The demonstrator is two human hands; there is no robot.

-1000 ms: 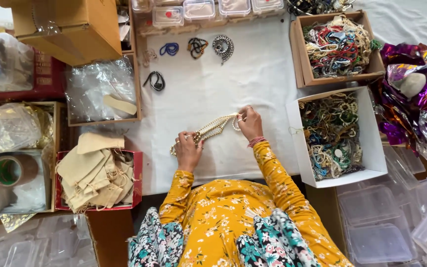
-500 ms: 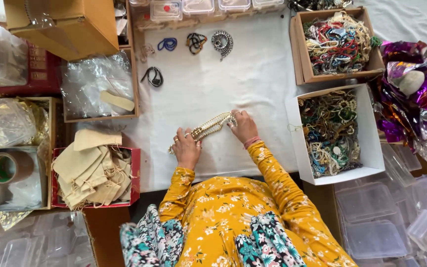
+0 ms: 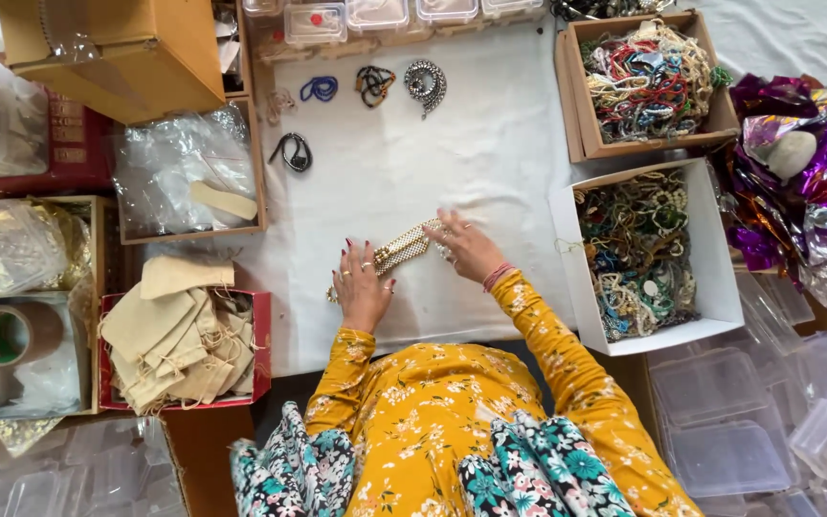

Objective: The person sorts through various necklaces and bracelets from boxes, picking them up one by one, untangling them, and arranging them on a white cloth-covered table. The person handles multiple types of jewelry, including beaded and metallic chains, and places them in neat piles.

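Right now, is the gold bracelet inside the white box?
No, the gold bracelet lies on the white cloth under both hands, beside the white box.

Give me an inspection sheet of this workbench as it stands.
Surface: white cloth, creased.
Job's things: gold bracelet lying flat between both hands.
Clutter: four coiled pieces near far edge; two boxes of tangled jewellery; red tray of cloth pouches; tape roll.
Grippers: left hand and right hand pressing on bracelet ends.
Cables: nothing seen.
Surroundings: clear plastic boxes, foil wrap, cardboard box.
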